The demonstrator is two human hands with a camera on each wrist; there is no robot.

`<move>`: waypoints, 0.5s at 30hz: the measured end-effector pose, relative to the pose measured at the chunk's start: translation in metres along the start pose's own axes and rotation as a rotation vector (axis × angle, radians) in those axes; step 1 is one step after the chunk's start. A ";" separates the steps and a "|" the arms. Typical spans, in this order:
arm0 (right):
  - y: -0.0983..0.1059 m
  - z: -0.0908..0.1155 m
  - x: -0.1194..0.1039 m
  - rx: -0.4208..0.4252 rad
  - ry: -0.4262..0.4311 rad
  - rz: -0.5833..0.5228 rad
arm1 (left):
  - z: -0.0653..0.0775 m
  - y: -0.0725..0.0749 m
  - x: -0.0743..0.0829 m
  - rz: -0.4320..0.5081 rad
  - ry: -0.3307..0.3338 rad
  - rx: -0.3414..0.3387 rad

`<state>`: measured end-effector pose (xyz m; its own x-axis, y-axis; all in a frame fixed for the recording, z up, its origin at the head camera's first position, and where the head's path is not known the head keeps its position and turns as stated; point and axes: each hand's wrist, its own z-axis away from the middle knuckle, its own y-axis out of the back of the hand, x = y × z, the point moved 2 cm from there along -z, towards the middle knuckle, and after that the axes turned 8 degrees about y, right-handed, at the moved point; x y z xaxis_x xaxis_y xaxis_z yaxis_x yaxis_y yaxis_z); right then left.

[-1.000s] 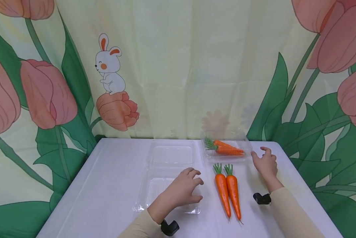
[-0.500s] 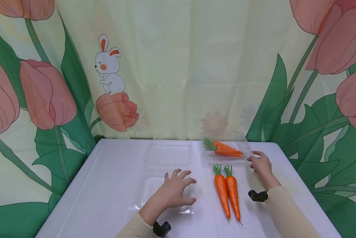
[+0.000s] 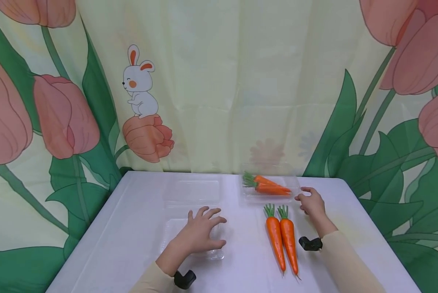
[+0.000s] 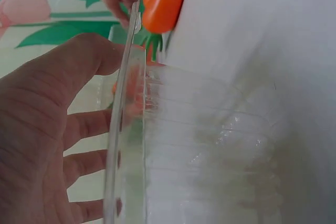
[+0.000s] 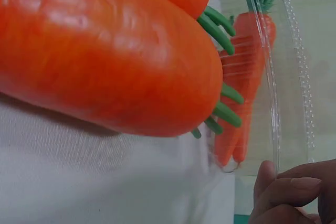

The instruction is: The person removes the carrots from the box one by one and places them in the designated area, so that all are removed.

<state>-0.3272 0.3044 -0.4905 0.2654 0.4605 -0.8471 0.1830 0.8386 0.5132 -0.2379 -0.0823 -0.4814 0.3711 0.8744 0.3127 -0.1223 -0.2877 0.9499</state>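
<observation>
My left hand (image 3: 198, 234) spreads over an empty clear plastic clamshell box (image 3: 175, 234), whose lid (image 3: 193, 191) lies folded back. In the left wrist view its fairly straight fingers (image 4: 86, 124) reach the box's rim. At the back right, my right hand (image 3: 312, 203) pinches the right edge of a second clear box (image 3: 248, 199) with thumb and finger. Two carrots (image 3: 272, 189) with green tops lie inside that box. Two larger carrots (image 3: 280, 242) lie side by side on the table between the hands, tops pointing away.
A white cloth covers the table (image 3: 112, 236). Close behind it hangs a curtain (image 3: 211, 81) printed with tulips and a rabbit. Each wrist wears a small black camera, the left one (image 3: 185, 279) low over the cloth.
Both hands have moved left. The empty box has slid left with the left hand, and the carrot-filled box has slid slightly left with the right hand. The two loose carrots stay put.
</observation>
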 end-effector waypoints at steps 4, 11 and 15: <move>-0.009 0.001 -0.006 -0.032 0.018 -0.007 | 0.002 0.003 -0.013 0.002 0.032 -0.006; -0.025 0.003 -0.016 -0.053 0.024 -0.032 | 0.009 0.009 -0.033 0.011 0.072 0.002; -0.035 0.007 -0.023 -0.083 0.034 -0.062 | 0.016 0.014 -0.043 0.038 0.089 0.013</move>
<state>-0.3333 0.2626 -0.4881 0.2234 0.4153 -0.8818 0.1187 0.8864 0.4475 -0.2406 -0.1302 -0.4812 0.2829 0.8939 0.3477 -0.1225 -0.3258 0.9375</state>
